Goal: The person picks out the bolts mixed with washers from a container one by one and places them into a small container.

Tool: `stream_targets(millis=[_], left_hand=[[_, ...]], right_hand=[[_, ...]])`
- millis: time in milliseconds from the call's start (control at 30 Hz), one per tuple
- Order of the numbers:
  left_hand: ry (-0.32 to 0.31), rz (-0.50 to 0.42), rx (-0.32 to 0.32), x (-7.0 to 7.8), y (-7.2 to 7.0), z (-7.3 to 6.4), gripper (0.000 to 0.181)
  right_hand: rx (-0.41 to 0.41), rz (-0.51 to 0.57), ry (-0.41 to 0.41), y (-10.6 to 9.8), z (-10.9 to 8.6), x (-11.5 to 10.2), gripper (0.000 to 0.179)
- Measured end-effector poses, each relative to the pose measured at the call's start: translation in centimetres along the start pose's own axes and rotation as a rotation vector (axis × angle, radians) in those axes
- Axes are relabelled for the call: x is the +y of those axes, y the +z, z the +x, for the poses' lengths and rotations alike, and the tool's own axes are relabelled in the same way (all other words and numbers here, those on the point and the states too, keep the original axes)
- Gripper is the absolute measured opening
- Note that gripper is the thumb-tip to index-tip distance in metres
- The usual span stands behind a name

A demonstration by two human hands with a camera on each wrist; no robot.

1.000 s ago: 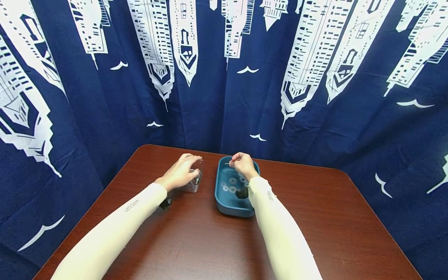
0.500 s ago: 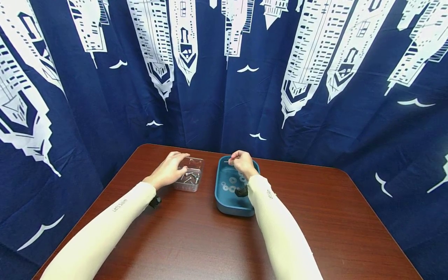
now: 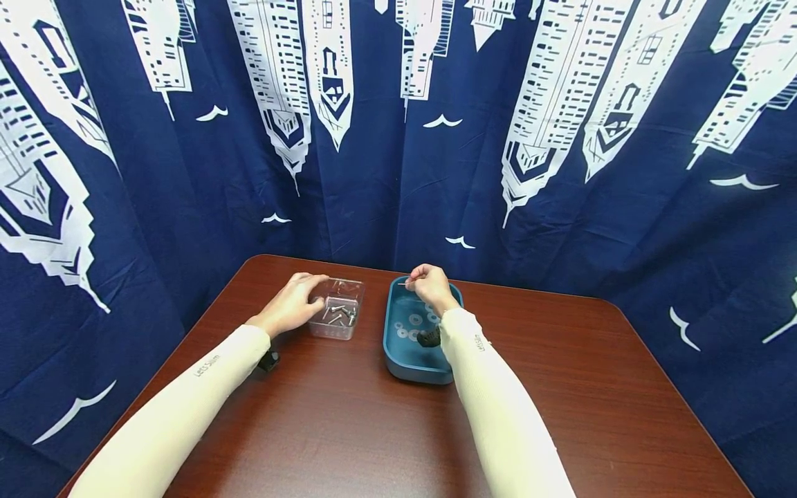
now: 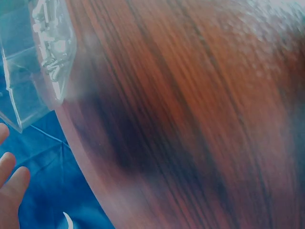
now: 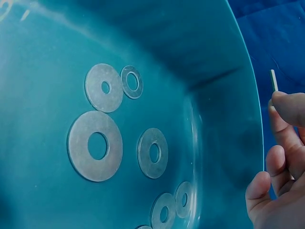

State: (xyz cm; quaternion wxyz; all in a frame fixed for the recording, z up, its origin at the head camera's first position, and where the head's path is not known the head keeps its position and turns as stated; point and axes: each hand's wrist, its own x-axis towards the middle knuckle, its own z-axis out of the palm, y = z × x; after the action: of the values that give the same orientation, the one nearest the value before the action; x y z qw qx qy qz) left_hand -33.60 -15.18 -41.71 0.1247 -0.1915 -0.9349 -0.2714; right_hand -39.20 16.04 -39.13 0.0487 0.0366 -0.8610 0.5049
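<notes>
My left hand (image 3: pixel 291 303) is at the left side of a clear plastic box (image 3: pixel 337 333), its fingers spread and relaxed beside the rim. In the left wrist view, the fingers (image 4: pixel 14 186) appear apart from the box. Several metal screws (image 3: pixel 339 315) lie loose in it. Over the far end of a blue tray (image 3: pixel 416 375), my right hand (image 3: pixel 432 287) pinches a thin pale rod (image 5: pixel 273 80) between thumb and forefinger. Most of the rod is hidden by the fingertips. Several flat metal washers (image 5: pixel 95 164) of different sizes are spread over the tray's floor.
Both containers stand on a brown wooden table (image 3: pixel 336 429), with a gap between them. A dark blue curtain (image 3: pixel 373 207) with white printed buildings hangs right behind the table's far edge.
My left hand has moved left from over the clear box to its side, uncovering the screws. My right hand stays over the tray's far end, still pinching the rod.
</notes>
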Motion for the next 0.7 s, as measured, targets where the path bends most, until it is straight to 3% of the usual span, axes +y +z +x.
stream_targets(millis=[700], left_hand=[[-0.002,0.009,-0.014,-1.1,0.8,-0.6,0.056]], right_hand=[[-0.010,0.049,-0.042,0.9,0.0,-1.9,0.017]])
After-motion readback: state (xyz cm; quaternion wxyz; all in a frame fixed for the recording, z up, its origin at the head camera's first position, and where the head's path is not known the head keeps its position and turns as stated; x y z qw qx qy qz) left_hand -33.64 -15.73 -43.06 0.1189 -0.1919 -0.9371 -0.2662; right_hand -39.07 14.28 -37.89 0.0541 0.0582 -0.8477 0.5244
